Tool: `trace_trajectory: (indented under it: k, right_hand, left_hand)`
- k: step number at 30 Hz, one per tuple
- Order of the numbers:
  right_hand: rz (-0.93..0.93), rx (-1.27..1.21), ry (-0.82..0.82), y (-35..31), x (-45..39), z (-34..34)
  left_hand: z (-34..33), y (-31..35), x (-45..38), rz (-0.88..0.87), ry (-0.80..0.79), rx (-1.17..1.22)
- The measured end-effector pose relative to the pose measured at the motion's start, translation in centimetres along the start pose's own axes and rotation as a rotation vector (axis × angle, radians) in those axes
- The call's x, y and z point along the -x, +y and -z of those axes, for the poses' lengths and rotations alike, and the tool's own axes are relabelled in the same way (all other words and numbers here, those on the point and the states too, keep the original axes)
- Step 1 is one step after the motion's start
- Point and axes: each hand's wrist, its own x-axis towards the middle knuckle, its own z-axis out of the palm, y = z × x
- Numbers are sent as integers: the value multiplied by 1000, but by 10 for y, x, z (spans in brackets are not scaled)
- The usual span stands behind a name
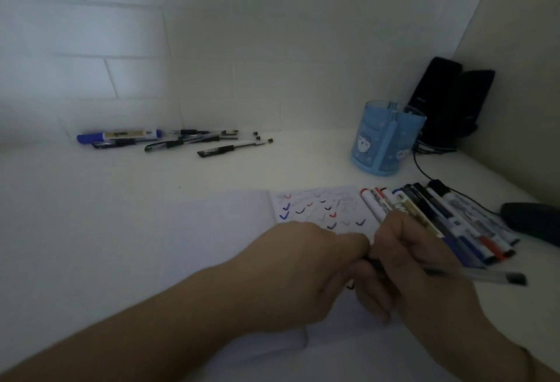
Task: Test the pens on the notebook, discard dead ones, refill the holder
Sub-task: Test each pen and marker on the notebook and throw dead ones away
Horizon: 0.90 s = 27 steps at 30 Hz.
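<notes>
Near the table's (121,200) front edge, over the notebook (318,203), the right hand (406,260) is gripping a clear pen (472,275); the left hand (306,257) is pinching its tip. Markers (439,218) are lying rightward, the holder (385,139) behind, loose pens (181,139) along the back edge; open table is lying left.

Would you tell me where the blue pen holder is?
In the head view the blue pen holder stands far right on the desk, before the black speakers, behind the marker row.
</notes>
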Motion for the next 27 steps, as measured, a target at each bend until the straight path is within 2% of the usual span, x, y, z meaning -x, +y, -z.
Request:
trace_trajectory:
  k: [2, 5, 8, 12, 14, 16, 19, 22, 27]
  right_hand:
    - [50, -184, -17, 15, 10, -6]
    - [88, -173, -41, 21, 5, -4]
    - [101, -184, -28, 20, 4, 3]
    - [115, -144, 120, 18, 4, 9]
    - [106, -54, 100, 17, 6, 13]
    - [86, 168, 70, 18, 9, 16]
    - [137, 505, 153, 23, 8, 11]
    - [178, 577, 202, 31, 6, 8]
    - [177, 628, 196, 36, 4, 8]
  left_hand:
    - [4, -1, 1, -50, 42, 2]
    - [7, -3, 3, -54, 65, -3]
    - [7, -3, 1, 1, 21, 187]
    - [12, -14, -2, 135, 71, 268]
    - [12, -22, -1, 207, 61, 195]
    - [7, -26, 0, 207, -9, 53]
    - [4, -27, 0, 192, -49, -59]
    - [4, -27, 0, 180, -82, -112]
    - [1, -29, 1, 157, -95, -160]
